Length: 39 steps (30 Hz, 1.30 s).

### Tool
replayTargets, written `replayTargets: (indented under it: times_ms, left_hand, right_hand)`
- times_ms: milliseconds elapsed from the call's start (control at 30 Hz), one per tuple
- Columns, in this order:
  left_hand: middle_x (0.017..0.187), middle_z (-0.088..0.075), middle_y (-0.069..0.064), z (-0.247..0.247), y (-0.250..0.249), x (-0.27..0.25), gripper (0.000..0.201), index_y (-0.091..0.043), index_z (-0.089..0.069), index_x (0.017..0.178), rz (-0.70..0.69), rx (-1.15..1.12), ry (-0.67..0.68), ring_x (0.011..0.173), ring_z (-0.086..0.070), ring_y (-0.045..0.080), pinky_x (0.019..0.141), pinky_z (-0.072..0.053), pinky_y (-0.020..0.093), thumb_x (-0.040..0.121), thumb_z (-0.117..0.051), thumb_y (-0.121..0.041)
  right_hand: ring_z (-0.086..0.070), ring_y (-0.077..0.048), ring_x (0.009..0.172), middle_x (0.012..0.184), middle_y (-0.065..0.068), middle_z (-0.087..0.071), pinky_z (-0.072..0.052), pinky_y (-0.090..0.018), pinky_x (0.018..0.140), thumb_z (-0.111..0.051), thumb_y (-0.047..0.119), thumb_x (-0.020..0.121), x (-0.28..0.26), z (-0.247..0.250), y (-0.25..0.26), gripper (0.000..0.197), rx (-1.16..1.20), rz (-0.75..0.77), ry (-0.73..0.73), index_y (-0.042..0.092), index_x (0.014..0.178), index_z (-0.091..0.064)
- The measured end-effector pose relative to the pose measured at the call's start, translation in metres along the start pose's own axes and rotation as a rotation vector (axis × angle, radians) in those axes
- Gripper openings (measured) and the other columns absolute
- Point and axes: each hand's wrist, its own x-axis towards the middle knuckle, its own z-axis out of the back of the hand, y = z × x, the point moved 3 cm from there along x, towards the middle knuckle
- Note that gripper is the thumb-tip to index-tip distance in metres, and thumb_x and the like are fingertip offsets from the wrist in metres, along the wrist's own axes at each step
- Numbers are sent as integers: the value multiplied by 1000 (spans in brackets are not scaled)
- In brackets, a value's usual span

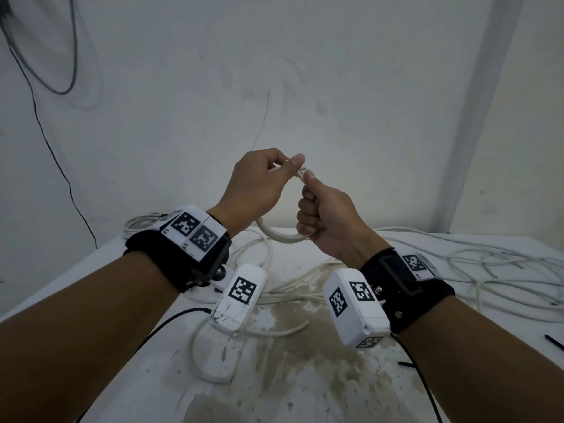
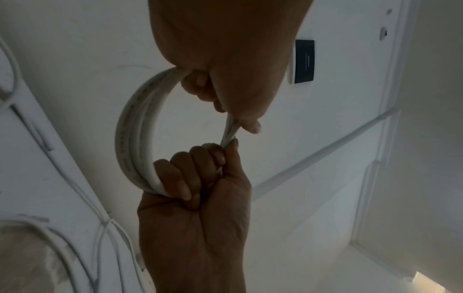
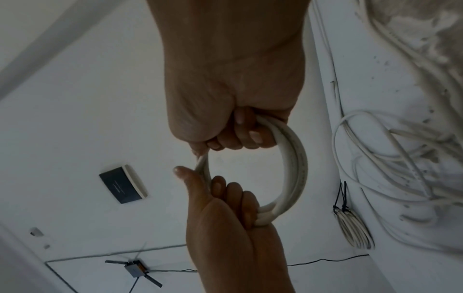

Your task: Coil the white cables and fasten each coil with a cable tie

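Observation:
A small coil of white cable (image 1: 280,236) hangs in the air above the table, held between both hands. My left hand (image 1: 259,184) grips the coil's top, and its thumb pinches the strands near the cable's free end (image 1: 302,169). My right hand (image 1: 323,221) is a fist wrapped around the coil's right side. The left wrist view shows the coil (image 2: 132,138) as several turns, with the left hand (image 2: 225,59) above and the right hand (image 2: 195,198) below. From the right wrist, the coil (image 3: 295,158) arcs between the right hand (image 3: 230,99) and the left hand (image 3: 225,218).
Loose white cables (image 1: 488,270) sprawl over the stained white table (image 1: 305,377), mostly at the right and centre. A coil bound with black ties (image 3: 350,224) lies at the table's far left edge. Black cable ties (image 1: 554,341) lie at the right front. A wall stands behind.

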Motion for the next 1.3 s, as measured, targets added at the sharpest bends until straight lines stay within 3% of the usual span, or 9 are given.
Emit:
replayTargets:
  times_ms: [167,367,600,733,833,933,1033,1167,1300]
  left_hand:
    - [53,-43,-4,-1,7,0,32,-17,-75,81,-6,25,-67,46,-35,6,56,-33,26,95,-60,-42]
    - [54,-47,-2,-4,7,-3,30,-18,-75,83,-74,100,-43,49,-39,8,57,-37,25,97,-58,-39]
    - [51,-47,-8,-9,7,-4,32,-15,-71,78,-175,215,3,51,-44,8,58,-35,22,97,-58,-36]
    - [55,-51,-7,-13,8,-4,32,-14,-71,82,-162,253,23,54,-46,7,60,-36,25,100,-53,-35]
    - [70,-60,-2,-13,13,-5,28,-11,-64,94,-25,68,4,60,-51,8,61,-41,27,103,-44,-29]
    - [70,-60,1,-12,20,-7,24,-10,-59,98,152,-170,14,48,-42,8,49,-34,25,103,-38,-20]
    - [67,-61,-1,-11,22,-6,21,-12,-62,95,222,-200,32,45,-37,10,45,-31,24,102,-44,-20]
    - [64,-60,-1,-9,20,-4,21,-15,-60,82,184,-172,16,42,-38,7,48,-31,26,100,-53,-24]
    - [67,-63,-3,-8,15,-5,21,-11,-64,92,73,-42,37,43,-41,2,51,-33,22,101,-53,-27]
  right_hand:
    - [-20,-12,43,51,5,-25,-29,-26,44,-49,46,101,1,3,0,44,-15,-46,34,17,68,-47]
    - [-19,-14,41,50,3,-26,-34,-24,46,-44,70,92,4,3,6,62,-109,-118,6,14,67,-53]
    - [-22,-15,42,49,3,-27,-33,-25,47,-50,50,96,8,4,6,47,-208,-112,-31,15,65,-51]
    - [-23,-13,42,50,4,-29,-28,-24,45,-53,41,96,6,4,4,41,-165,-50,-52,16,64,-49]
    - [-22,-12,41,50,5,-29,-23,-25,44,-52,35,99,6,6,4,38,-83,-38,-72,15,67,-48]
    - [-20,-11,40,51,5,-27,-21,-24,41,-50,33,99,7,10,4,37,4,-47,-87,15,68,-47]
    - [-18,-12,40,52,4,-25,-20,-24,39,-48,30,98,8,12,2,34,17,-57,-99,15,67,-46]
    - [-18,-13,40,52,4,-24,-18,-24,43,-47,27,95,9,12,0,31,-5,-46,-120,15,66,-46]
    - [-20,-13,40,51,4,-26,-21,-24,43,-48,28,98,7,11,-1,33,-36,-20,-151,15,68,-47]
